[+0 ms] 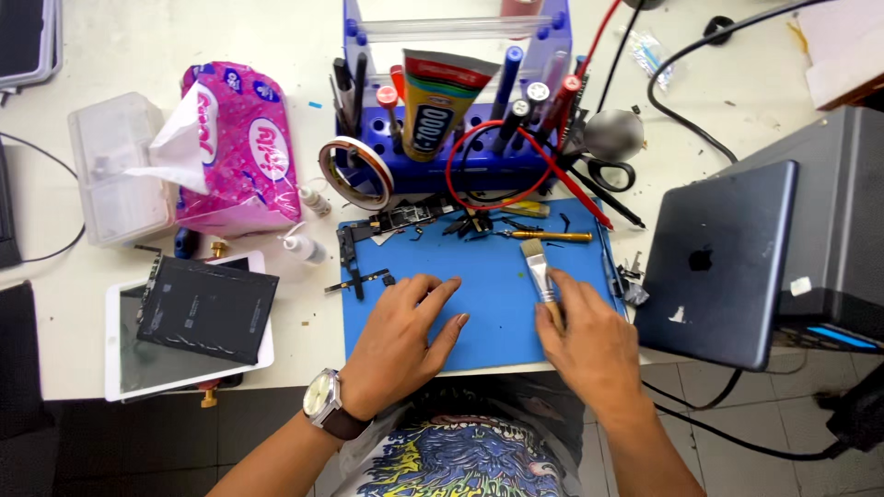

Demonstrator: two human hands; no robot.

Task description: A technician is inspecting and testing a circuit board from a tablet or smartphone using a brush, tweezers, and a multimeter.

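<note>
A white worktable (138, 37) filled the view under bright, even light. Its front edge ran across the lower part, with grey floor tiles (737, 405) showing beyond it at lower right. A dark cabinet (852, 212) stood at the right, black cables (727, 433) trailing below.

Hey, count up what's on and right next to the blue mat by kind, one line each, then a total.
Flat brush, held in the right hand: 1
Gold-handled screwdriver: 1
Small white dropper bottles: 2
Tape roll: 1
Scissors: 1
Left hand flat on the blue mat
Total: 6
</note>
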